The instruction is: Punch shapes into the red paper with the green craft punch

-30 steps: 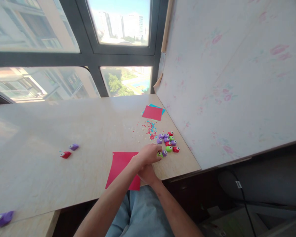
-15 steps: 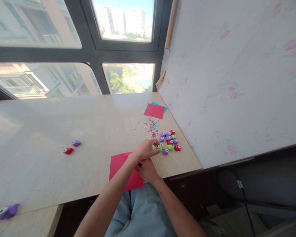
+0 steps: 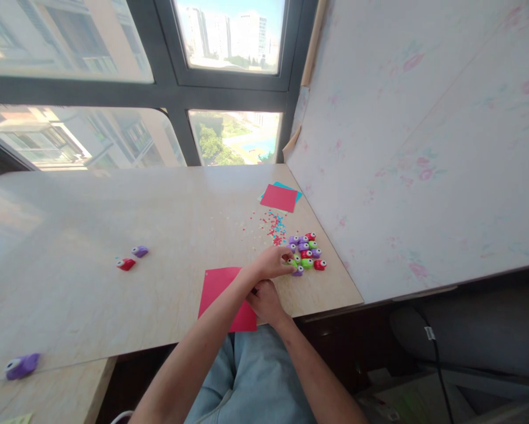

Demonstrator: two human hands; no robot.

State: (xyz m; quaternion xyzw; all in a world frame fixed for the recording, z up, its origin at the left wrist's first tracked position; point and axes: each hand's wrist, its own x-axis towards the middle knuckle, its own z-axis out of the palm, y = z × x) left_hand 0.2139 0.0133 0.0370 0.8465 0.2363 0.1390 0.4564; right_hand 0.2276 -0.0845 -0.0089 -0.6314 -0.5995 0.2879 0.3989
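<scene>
My left hand (image 3: 270, 263) reaches across to a cluster of small red, purple and green paper punches (image 3: 308, 253) near the table's right edge. Its fingertips pinch a green punch (image 3: 294, 262) at the cluster's left side. Just below it, my right hand (image 3: 264, 301) grips the right edge of a red paper square (image 3: 220, 291) lying flat at the table's front edge. My left forearm partly covers the paper.
Red and blue punched bits (image 3: 275, 225) are scattered behind the cluster. A red sheet on a blue sheet (image 3: 279, 197) lies farther back. A red punch (image 3: 126, 264) and a purple punch (image 3: 140, 251) sit at mid-left; another purple punch (image 3: 22, 365) lies at the front left. A papered wall (image 3: 401, 147) bounds the right.
My left hand has carried the green punch from in front of the cluster up and to the right, against the cluster's left side. My right hand has stayed on the red paper.
</scene>
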